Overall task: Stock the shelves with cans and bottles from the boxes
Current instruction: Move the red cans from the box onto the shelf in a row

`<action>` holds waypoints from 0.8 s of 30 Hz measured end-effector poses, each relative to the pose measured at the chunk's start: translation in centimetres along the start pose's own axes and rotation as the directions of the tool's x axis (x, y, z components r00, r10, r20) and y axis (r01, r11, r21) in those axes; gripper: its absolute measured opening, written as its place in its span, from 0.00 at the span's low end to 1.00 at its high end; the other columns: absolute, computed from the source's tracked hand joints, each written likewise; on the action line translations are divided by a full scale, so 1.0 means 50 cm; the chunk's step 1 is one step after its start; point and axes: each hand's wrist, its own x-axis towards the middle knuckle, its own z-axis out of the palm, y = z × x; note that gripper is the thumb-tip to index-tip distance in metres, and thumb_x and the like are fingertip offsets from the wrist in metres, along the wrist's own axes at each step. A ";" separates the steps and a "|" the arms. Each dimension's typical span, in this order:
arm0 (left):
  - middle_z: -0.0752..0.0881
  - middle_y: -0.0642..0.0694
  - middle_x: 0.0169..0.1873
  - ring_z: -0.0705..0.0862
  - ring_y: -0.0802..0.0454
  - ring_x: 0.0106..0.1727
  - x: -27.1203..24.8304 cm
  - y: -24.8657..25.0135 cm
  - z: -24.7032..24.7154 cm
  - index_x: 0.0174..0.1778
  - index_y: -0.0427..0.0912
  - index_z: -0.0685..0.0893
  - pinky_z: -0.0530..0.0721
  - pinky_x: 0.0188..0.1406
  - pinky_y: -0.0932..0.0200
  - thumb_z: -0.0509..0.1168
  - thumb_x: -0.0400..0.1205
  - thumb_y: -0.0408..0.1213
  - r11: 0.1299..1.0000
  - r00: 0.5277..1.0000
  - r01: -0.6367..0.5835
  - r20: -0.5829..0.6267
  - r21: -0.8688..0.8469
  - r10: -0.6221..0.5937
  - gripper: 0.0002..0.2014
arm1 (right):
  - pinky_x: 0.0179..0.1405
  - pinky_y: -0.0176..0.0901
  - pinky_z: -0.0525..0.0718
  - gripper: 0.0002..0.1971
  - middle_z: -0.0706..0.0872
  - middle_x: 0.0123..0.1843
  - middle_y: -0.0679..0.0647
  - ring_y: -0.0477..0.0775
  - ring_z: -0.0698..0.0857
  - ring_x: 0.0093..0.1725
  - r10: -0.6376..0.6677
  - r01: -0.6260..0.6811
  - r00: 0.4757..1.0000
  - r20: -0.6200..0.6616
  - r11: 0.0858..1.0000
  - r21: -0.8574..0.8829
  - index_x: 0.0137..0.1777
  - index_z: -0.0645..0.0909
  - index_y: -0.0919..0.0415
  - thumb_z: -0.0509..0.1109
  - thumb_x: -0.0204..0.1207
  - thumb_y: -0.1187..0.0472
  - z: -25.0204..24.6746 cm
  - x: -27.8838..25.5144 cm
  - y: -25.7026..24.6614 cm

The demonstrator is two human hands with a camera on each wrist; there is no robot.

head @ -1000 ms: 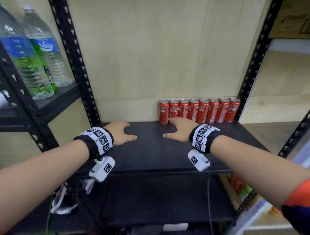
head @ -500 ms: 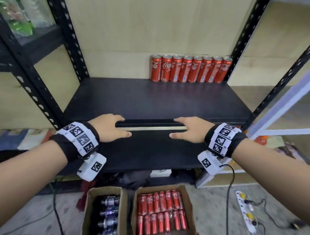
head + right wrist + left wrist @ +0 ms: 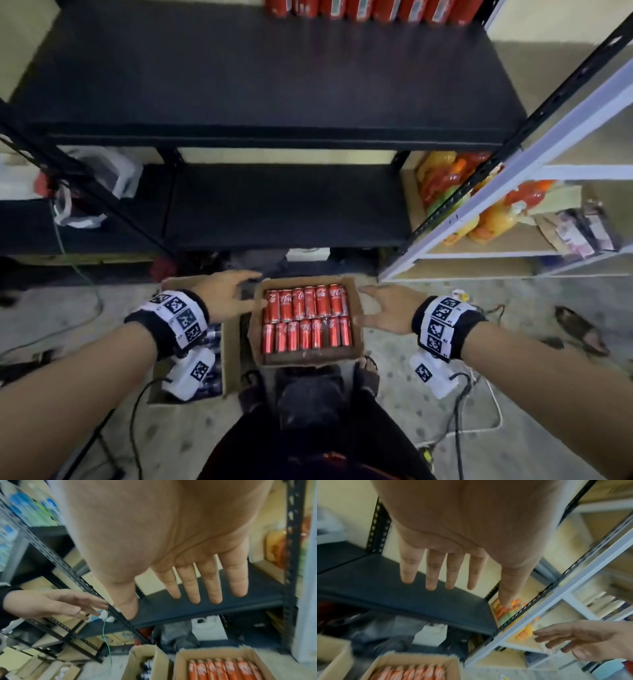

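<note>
While both arms reach down toward the floor, a cardboard box (image 3: pixel 306 358) of red cans (image 3: pixel 305 319) sits between the 2 hands, right in front of the person's feet. The cans lie on their sides in 2 rows of about 6 each. The left hand (image 3: pixel 228 295) hovers at the box's left far corner, fingers straight and spread, thumb close to the nearest can, holding nothing. The right hand (image 3: pixel 385 310) hovers just beside the box's right wall, fingers also straight and loosely spread, palm down, holding nothing. Both wrist views show flat, wide palms with the box below them; whether either hand touches the cardboard cannot be told.

Under the left forearm stands a second box (image 3: pixel 227 346) with dark cans (image 3: pixel 213 337), just beside the first.

Ahead rises a black shelf unit (image 3: pixel 274 137). Its upper board carries a row of red cans on the shelf (image 3: pixel 370 7) at the back edge, well apart from the hands. To the right, a white rack (image 3: pixel 513 161) holds orange and yellow bottles (image 3: pixel 448 181). Cables (image 3: pixel 459 411) trail over the floor.
</note>
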 end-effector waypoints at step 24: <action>0.83 0.39 0.65 0.71 0.52 0.52 0.350 -0.260 0.589 0.70 0.36 0.79 0.67 0.50 0.60 0.59 0.90 0.42 0.918 0.833 0.332 0.389 0.218 -0.394 0.17 | 0.68 0.46 0.75 0.32 0.77 0.79 0.61 0.65 0.77 0.76 0.280 -0.329 0.907 0.315 0.937 0.114 0.84 0.68 0.57 0.65 0.85 0.42 0.483 0.384 0.276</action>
